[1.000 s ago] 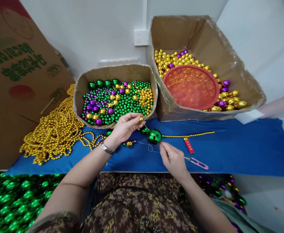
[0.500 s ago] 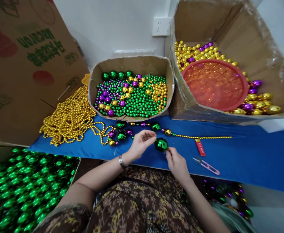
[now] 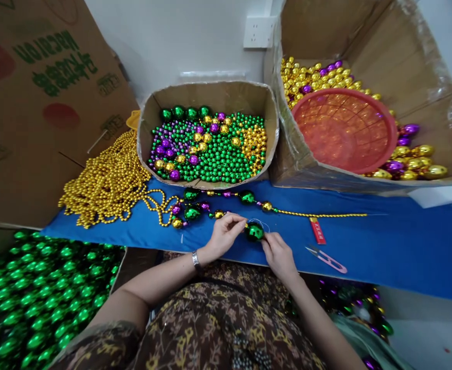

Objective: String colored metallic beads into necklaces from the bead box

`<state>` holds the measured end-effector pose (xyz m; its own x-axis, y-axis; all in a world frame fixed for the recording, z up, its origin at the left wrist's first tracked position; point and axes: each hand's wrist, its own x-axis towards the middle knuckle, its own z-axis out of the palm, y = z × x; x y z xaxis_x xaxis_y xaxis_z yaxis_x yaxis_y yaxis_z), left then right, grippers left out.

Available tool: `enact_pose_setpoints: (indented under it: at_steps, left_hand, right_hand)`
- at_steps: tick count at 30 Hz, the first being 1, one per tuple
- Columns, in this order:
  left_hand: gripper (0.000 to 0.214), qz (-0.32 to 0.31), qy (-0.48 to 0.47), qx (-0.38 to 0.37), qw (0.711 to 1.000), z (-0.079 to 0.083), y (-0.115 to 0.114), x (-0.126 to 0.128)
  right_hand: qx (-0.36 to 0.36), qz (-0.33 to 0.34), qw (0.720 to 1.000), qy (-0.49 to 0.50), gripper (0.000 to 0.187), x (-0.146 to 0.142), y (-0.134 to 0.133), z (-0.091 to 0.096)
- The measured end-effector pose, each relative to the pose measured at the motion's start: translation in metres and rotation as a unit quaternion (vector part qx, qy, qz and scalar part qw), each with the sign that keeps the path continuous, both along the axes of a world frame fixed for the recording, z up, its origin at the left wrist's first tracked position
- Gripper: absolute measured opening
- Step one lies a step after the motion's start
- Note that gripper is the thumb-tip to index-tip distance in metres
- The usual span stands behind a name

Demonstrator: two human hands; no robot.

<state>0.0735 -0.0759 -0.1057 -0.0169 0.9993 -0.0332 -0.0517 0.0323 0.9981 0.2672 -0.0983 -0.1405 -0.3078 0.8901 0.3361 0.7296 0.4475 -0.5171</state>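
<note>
1. Blue cloth [image 3: 403,241] covers the work surface below a white wall with a wall socket [image 3: 259,32]; a flat cardboard sheet [image 3: 36,103] leans at far left.
2. Green ball [image 3: 254,232]: shiny, near the cloth's front edge, between both hands; a fine thread loop [image 3: 263,222] arcs just above it.
3. Left hand [image 3: 221,236]: fingertips pinched together against the ball's left side; what sits in the pinch is too small to tell; wristwatch [image 3: 196,259] on the wrist.
4. Right hand [image 3: 279,254]: fingers curled, tips gripping the ball's right side.
5. Bead strand [image 3: 245,197]: green, purple and gold beads in a row on the cloth behind the hands; it runs right into a thin gold strand [image 3: 326,215].
6. Red tag [image 3: 317,230] and pink snips [image 3: 326,258]: flat on the cloth, right of the hands.
7. Small box [image 3: 210,95]: open cardboard, mixed green, purple and gold beads inside.
8. Large box [image 3: 383,56]: gold and purple balls; a red basket [image 3: 345,131] rests on them.
9. Gold bead pile [image 3: 106,185]: heaped left of the small box.
10. Green balls [image 3: 36,303]: massed at lower left, below the surface.
</note>
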Motion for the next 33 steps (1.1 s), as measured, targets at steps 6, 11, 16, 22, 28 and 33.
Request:
enact_pose_setpoints:
  at_steps: [6, 11, 16, 22, 28, 33]
  left_hand:
    - [0.017, -0.011, 0.064, 0.075, 0.995, 0.002, -0.003, -0.006]
    - [0.014, -0.053, 0.152, 0.155, 0.975, 0.051, 0.017, -0.018]
    - [0.012, -0.06, 0.148, 0.221, 0.962, 0.104, 0.033, -0.012]
    - [0.02, -0.048, 0.097, 0.188, 0.976, 0.093, 0.036, -0.012]
    - [0.019, -0.13, 0.219, 0.246, 0.935, 0.082, 0.051, -0.021]
    - [0.023, -0.029, 0.441, 0.282, 0.852, 0.097, 0.098, -0.061]
  right_hand:
    - [-0.03, -0.01, 0.999, 0.007, 0.024, 0.003, 0.0, 0.001]
    - [-0.047, -0.039, 0.997, 0.047, 0.031, -0.001, 0.011, 0.04]
    - [-0.044, 0.031, 0.991, 0.124, 0.027, -0.018, 0.028, 0.076]
    - [-0.074, 0.01, 0.975, 0.21, 0.026, -0.024, 0.028, 0.092]
    - [-0.079, 0.029, 0.96, 0.266, 0.027, -0.025, 0.024, 0.117]
    - [-0.071, 0.022, 0.968, 0.238, 0.028, -0.026, 0.025, 0.115]
